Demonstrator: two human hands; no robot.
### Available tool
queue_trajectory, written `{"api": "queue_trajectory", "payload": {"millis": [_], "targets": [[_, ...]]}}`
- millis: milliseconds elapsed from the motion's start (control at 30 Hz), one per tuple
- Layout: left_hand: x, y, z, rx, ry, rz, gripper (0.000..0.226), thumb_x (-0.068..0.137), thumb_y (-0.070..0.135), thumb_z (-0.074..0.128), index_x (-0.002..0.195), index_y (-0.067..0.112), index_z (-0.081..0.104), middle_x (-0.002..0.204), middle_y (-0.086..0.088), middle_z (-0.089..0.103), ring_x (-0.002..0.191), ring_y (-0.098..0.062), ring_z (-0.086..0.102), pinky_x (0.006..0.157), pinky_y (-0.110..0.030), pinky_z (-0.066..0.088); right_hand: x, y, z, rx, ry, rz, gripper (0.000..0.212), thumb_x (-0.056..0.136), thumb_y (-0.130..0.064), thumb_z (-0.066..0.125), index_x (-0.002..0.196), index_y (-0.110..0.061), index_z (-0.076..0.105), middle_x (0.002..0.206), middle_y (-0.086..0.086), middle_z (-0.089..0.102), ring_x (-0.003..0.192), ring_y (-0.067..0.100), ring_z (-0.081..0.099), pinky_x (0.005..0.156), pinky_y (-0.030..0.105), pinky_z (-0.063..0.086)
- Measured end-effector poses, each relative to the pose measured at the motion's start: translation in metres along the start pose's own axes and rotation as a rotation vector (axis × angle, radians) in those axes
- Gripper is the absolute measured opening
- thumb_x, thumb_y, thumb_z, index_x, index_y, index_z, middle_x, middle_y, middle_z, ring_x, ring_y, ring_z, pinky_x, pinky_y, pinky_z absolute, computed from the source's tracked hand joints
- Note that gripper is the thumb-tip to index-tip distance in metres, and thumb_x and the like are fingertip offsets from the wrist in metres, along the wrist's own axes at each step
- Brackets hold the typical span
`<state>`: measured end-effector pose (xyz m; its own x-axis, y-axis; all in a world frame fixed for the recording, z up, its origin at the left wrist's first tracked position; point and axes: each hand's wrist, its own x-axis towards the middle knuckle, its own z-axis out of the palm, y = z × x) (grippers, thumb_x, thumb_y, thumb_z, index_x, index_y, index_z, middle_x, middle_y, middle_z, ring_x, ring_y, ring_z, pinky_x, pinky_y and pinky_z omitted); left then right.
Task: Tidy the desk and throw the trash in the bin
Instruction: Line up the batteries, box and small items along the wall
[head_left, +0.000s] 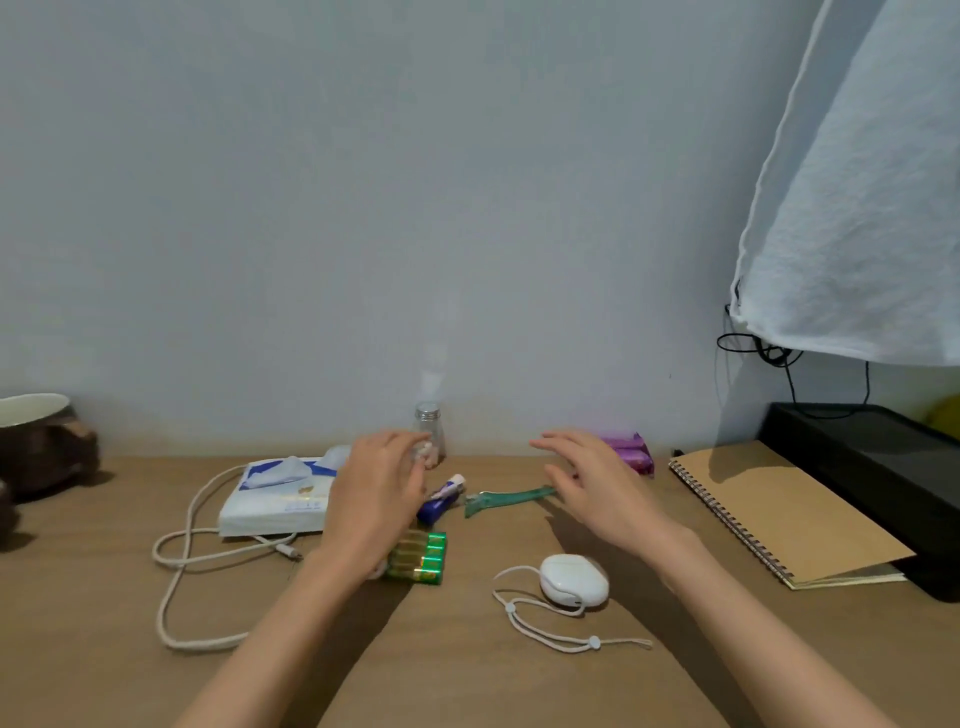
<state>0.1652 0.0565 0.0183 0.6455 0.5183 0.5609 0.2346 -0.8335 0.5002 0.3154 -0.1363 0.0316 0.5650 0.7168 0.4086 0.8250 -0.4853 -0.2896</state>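
Barely started, by the look of it. Nearly everything lies scattered across the desk. Tissue pack and looped white cable on the left; green batteries, blue-and-white tube and green razor mid-desk. Small glass bottle and purple packet back by the wall, white earbud case up front, spiral notebook off right. No bin in view.

Left hand hovering over batteries and tube, fingers loosely curved near the bottle, apparently gripping nothing. Right hand spread above the razor's handle — empty too. Practically all the sorting and tossing left to do.
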Motion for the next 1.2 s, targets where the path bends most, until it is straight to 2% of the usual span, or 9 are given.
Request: {"api": "queue_trajectory", "payload": {"millis": [167, 300, 400, 633, 800, 933, 1033, 1133, 1200], "targets": [[-0.011, -0.06, -0.047, 0.039, 0.142, -0.245, 0.042, 0.089, 0.026, 0.057, 0.13, 0.02, 0.052, 0.131, -0.008, 0.053, 0.122, -0.029, 0.04, 0.099, -0.039, 0.034, 0.018, -0.077, 0.026, 0.162, -0.094, -0.105, 0.036, 0.096, -0.026, 0.05, 0.132, -0.028, 0.053, 0.132, -0.006, 0.055, 0.122, 0.01, 0.047, 0.099, 0.024, 0.034], [-0.021, -0.093, -0.06, 0.105, 0.046, -0.484, 0.068, 0.083, 0.051, 0.059, 0.139, 0.017, 0.04, 0.136, -0.015, 0.044, 0.125, -0.033, 0.029, 0.103, -0.038, 0.028, 0.038, -0.119, 0.062, 0.173, -0.215, -0.14, 0.04, 0.093, -0.029, 0.053, 0.132, -0.026, 0.053, 0.137, -0.001, 0.053, 0.127, 0.016, 0.045, 0.105, 0.032, 0.037], [-0.024, -0.106, -0.057, 0.12, -0.06, -0.576, 0.071, 0.077, 0.064, 0.055, 0.137, 0.029, 0.04, 0.14, -0.009, 0.044, 0.126, -0.034, 0.031, 0.103, -0.041, 0.028, 0.051, -0.142, 0.08, 0.133, -0.303, -0.131, 0.046, 0.092, -0.039, 0.054, 0.136, -0.029, 0.048, 0.141, -0.001, 0.049, 0.13, 0.023, 0.039, 0.108, 0.043, 0.034], [-0.022, -0.119, -0.055, 0.089, -0.138, -0.597, 0.071, 0.076, 0.067, 0.054, 0.137, 0.035, 0.038, 0.141, -0.003, 0.046, 0.128, -0.035, 0.035, 0.104, -0.044, 0.025, 0.073, -0.159, 0.101, 0.074, -0.421, -0.138, 0.063, 0.083, -0.046, 0.065, 0.14, -0.035, 0.041, 0.144, -0.007, 0.046, 0.127, 0.025, 0.038, 0.105, 0.05, 0.033], [-0.022, -0.114, -0.059, 0.039, -0.124, -0.6, 0.067, 0.077, 0.064, 0.056, 0.135, 0.036, 0.041, 0.138, 0.002, 0.049, 0.126, -0.033, 0.038, 0.101, -0.042, 0.026, 0.076, -0.166, 0.102, 0.189, -0.41, -0.142, 0.057, 0.081, -0.026, 0.072, 0.134, -0.026, 0.05, 0.134, -0.002, 0.053, 0.122, 0.015, 0.049, 0.097, 0.035, 0.04], [-0.02, -0.116, -0.061, -0.085, -0.012, -0.562, 0.058, 0.08, 0.056, 0.059, 0.132, 0.036, 0.045, 0.132, 0.003, 0.056, 0.123, -0.028, 0.046, 0.101, -0.044, 0.03, 0.073, -0.168, 0.1, 0.152, -0.34, -0.184, 0.051, 0.084, -0.023, 0.068, 0.133, -0.026, 0.051, 0.133, -0.001, 0.052, 0.122, 0.018, 0.047, 0.099, 0.042, 0.041], [-0.016, -0.105, -0.066, -0.288, 0.117, -0.447, 0.05, 0.084, 0.047, 0.06, 0.129, 0.03, 0.05, 0.123, 0.001, 0.063, 0.112, -0.021, 0.056, 0.095, -0.047, 0.045, 0.071, -0.162, 0.083, 0.185, -0.258, -0.196, 0.05, 0.084, -0.022, 0.067, 0.131, -0.03, 0.051, 0.134, -0.003, 0.049, 0.124, 0.016, 0.045, 0.103, 0.05, 0.038], [-0.011, -0.079, -0.075, -0.427, 0.19, -0.321, 0.046, 0.09, 0.04, 0.056, 0.133, 0.026, 0.047, 0.116, 0.001, 0.06, 0.105, -0.016, 0.057, 0.085, -0.035, 0.051, 0.064, -0.144, 0.05, 0.239, -0.169, -0.188, 0.048, 0.08, -0.022, 0.07, 0.125, -0.032, 0.055, 0.129, -0.008, 0.051, 0.12, 0.013, 0.048, 0.102, 0.047, 0.039], [-0.011, -0.06, -0.077, -0.488, 0.167, -0.268, 0.046, 0.093, 0.037, 0.051, 0.136, 0.025, 0.041, 0.113, 0.003, 0.057, 0.099, -0.013, 0.055, 0.071, -0.016, 0.049, 0.056, -0.127, 0.025, 0.236, -0.14, -0.165, 0.047, 0.079, -0.025, 0.072, 0.122, -0.034, 0.058, 0.118, -0.009, 0.052, 0.112, 0.012, 0.05, 0.101, 0.046, 0.039]]}}
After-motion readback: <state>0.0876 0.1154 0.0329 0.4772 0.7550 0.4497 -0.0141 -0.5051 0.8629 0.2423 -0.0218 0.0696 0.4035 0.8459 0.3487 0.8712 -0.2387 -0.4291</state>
